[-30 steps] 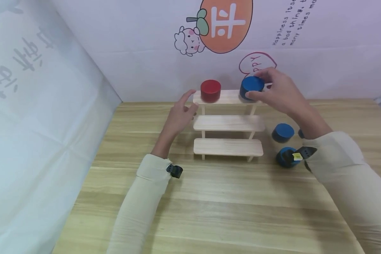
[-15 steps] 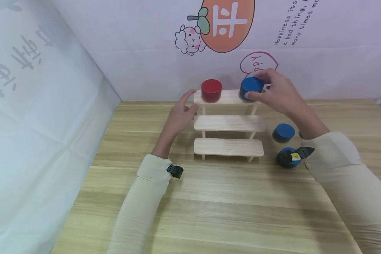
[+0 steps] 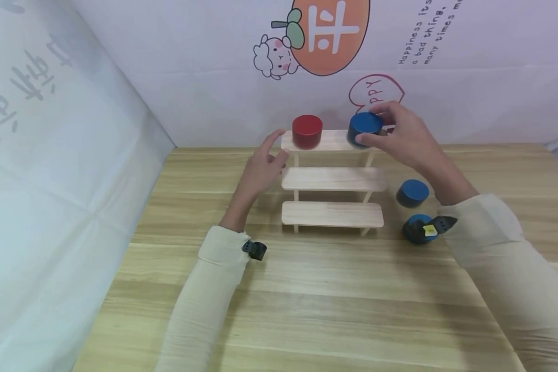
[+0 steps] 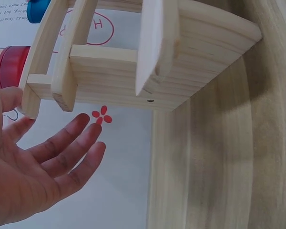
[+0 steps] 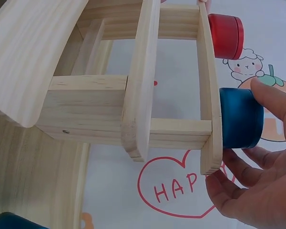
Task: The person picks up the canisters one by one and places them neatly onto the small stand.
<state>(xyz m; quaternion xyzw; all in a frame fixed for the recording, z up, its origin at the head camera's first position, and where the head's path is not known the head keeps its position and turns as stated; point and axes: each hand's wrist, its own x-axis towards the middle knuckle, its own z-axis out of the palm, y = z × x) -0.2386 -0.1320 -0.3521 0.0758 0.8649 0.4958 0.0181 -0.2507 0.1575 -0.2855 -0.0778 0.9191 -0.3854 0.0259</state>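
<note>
A three-tier wooden display stand stands against the back wall. On its top board are a red round tin toward the left and a blue round tin toward the right. My right hand holds the blue tin between thumb and fingers; in the right wrist view the tin sits against the board. With thumb and index finger, my left hand pinches the left end of the top board. Its other fingers spread loosely beside the stand in the left wrist view.
Right of the stand, a blue tin rests on the wooden table. Another blue tin lies nearer, partly covered by the right wrist camera. A white printed sheet forms the back wall, another the left side.
Both hands, the stand and the tins keep nearly the same places. The head view has shifted slightly, and a further blue tin is now hidden behind the right forearm.
</note>
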